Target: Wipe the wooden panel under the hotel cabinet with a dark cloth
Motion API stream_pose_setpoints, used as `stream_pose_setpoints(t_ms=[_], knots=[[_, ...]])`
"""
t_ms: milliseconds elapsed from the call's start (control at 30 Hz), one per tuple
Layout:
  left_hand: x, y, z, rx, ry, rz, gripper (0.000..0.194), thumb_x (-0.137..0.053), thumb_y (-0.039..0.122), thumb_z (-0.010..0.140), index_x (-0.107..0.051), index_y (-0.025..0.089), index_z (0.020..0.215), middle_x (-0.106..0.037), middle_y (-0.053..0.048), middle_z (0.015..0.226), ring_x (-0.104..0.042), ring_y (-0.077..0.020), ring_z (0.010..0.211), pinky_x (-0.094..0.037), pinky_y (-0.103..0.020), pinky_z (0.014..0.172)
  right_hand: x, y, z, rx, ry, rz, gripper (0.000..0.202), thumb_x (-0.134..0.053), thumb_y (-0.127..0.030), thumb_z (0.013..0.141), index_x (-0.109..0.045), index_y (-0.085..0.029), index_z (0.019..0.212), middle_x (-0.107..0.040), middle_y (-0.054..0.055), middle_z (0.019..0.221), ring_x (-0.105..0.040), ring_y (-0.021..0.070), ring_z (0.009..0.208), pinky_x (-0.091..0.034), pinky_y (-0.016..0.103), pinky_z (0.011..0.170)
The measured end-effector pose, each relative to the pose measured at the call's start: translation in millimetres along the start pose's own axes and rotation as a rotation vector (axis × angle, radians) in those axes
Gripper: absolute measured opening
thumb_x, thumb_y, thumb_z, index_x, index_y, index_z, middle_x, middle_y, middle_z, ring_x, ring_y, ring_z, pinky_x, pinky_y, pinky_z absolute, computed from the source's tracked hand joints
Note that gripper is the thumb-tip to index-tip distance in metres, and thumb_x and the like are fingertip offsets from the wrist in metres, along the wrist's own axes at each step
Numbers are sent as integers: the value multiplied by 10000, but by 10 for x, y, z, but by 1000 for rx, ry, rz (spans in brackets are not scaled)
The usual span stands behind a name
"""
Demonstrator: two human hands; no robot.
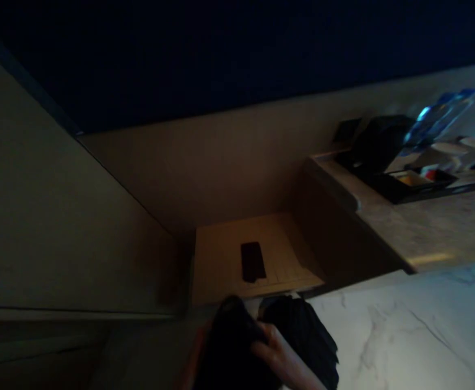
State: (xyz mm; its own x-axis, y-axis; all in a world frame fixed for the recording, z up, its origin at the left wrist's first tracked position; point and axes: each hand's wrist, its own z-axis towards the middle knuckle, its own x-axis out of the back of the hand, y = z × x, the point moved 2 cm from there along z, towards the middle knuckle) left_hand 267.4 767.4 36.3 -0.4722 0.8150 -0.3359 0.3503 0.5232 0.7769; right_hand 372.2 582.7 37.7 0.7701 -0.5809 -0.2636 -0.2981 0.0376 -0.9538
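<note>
— Nearest the lens, at the bottom centre of the frame, what is that dark lump?

— Black fabric (237, 346), bunched up, maybe a garment or a bag; the picture is too dim and blurred to tell which. It runs from bottom centre a little to the right, ending in a ribbed-looking fold.

— And the hand?

— One hand (278, 355) lies across the cloth, fingers (261, 344) curled over its middle, closed on it. The forearm leaves the frame at the lower edge, right of centre. Whether this is the left or the right one, I cannot tell. A reddish blur at the cloth's left edge could be the other one, but it is too unclear to say.

— What lies beyond?

— Just above the cloth, centre frame, a pale recessed shelf (225, 260) with a small dark flat object (252, 261) lying on it, well apart from the fingers.

— To the right?

— White veined marble floor (416, 336) at the lower right. Above it, a stone-topped bench (436, 227) carrying a black tray (399, 192) with cups (468, 154), small packets, a dark rounded thing and a bluish plastic bottle (440, 116), all in the upper right.

— And the left side?

— Plain beige wall panels (58, 216), with deep darkness across the top.
</note>
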Motion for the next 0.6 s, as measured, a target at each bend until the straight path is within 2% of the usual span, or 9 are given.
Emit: stream_pose_setpoints(t_ms=[67, 133, 233, 300, 367, 400, 467, 533, 600], knots=[[42, -153, -152, 120, 54, 4, 904, -543, 841, 619, -635, 146, 1189, -657, -165, 1195, -452, -356, 1303, -281, -458, 1145, 70, 109, 222, -91, -5, 81, 315, -652, -393, 693, -612, -128, 858, -535, -18, 693, -452, 91, 619, -351, 195, 552], [-17, -208, -110, 117, 129, 37, 931, -660, 793, 553, -622, 122, 1198, -646, -180, 1211, -462, -374, 1289, -320, -455, 1124, 166, 140, 456, -163, -8, 157, 382, -685, -442, 677, -592, -121, 862, -526, -27, 669, -431, 76, 570, -332, 196, 530], [-184, -124, 242, 44, 246, 233, 944, -814, 645, 482, -583, 93, 1213, -642, -199, 1211, -553, -388, 1179, -438, -438, 1021, 380, 98, 751, -218, 5, 246, 487, -706, -503, 677, -602, -105, 937, -613, 14, 749, -528, 111, 614, -414, 233, 591], [-268, -22, 518, 17, 302, 361, 923, -811, 633, 489, -582, 63, 1178, -661, -220, 1160, -614, -383, 1079, -494, -432, 943, 566, 97, 931, -209, -54, 262, 542, -698, -531, 699, -614, -104, 1022, -667, 60, 864, -610, 162, 732, -482, 284, 689], [-278, 54, 728, 18, 368, 436, 837, -781, 629, 524, -604, 56, 1108, -679, -227, 1111, -639, -371, 1027, -515, -422, 906, 800, 188, 1154, -174, -62, 144, 572, -635, -578, 750, -621, -129, 1104, -682, 91, 1002, -642, 205, 902, -510, 338, 818], [-254, 76, 798, 15, 406, 479, 782, -772, 616, 536, -617, 62, 1066, -686, -226, 1091, -644, -369, 1015, -521, -419, 894, 932, 273, 1291, -160, -16, 47, 574, -585, -596, 779, -621, -145, 1133, -676, 101, 1062, -637, 220, 972, -508, 365, 868], [-167, 81, 865, 9, 486, 570, 663, -757, 577, 553, -643, 82, 979, -708, -215, 1020, -654, -372, 977, -533, -422, 857, 1199, 498, 1613, -161, 155, -154, 572, -510, -587, 807, -609, -148, 1159, -654, 135, 1135, -619, 253, 1046, -492, 426, 925], [-72, 32, 864, 32, 496, 630, 547, -743, 542, 586, -669, 106, 910, -727, -180, 927, -662, -368, 924, -537, -426, 827, 1414, 753, 1967, -184, 322, -287, 560, -510, -512, 786, -580, -110, 1169, -610, 193, 1193, -583, 301, 1110, -446, 493, 980], [6, -57, 825, 120, 485, 612, 434, -772, 486, 597, -693, 141, 849, -731, -130, 847, -660, -358, 903, -533, -417, 822, 1547, 992, 2311, -185, 419, -370, 555, -533, -403, 742, -546, -72, 1187, -548, 233, 1264, -505, 324, 1213, -361, 505, 1066]])
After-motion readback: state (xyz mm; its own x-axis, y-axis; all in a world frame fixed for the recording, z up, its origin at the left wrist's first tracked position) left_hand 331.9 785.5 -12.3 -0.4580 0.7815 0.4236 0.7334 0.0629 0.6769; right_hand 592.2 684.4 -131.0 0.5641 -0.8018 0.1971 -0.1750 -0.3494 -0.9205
